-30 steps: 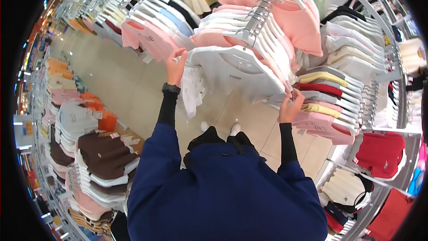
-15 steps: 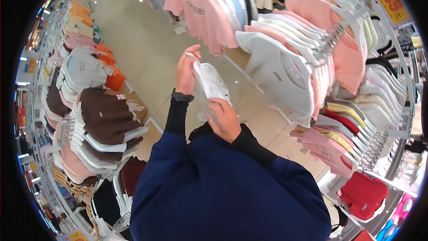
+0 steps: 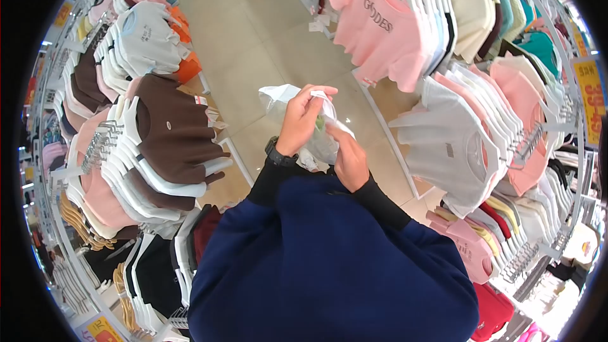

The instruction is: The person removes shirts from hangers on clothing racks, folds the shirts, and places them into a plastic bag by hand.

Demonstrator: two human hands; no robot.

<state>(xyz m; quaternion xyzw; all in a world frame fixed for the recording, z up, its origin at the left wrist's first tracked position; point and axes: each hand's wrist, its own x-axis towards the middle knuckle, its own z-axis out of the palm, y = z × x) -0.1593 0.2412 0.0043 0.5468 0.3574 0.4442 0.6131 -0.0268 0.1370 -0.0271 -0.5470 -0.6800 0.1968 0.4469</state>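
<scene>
Left hand (image 3: 301, 123) and right hand (image 3: 351, 161), close together, both pinch 1 crumpled translucent bag (image 3: 322, 145), right of brown shirt (image 3: 177, 136). Light gray shirt (image 3: 443, 145) hangs farther right of brown shirt.

"What does the bag (image 3: 322, 145) look like?"
"Thin, crinkled plastic, glossy and see-through."
"And the floor (image 3: 228, 50)?"
"Smooth, glossy tile."
"The brown shirt (image 3: 174, 136) on the left?"
"Matt cloth, near shiny metal hooks (image 3: 101, 142)."
"The navy top (image 3: 373, 266)?"
"Matt cloth too; the tan hangers (image 3: 81, 223) at left look wooden."
</scene>
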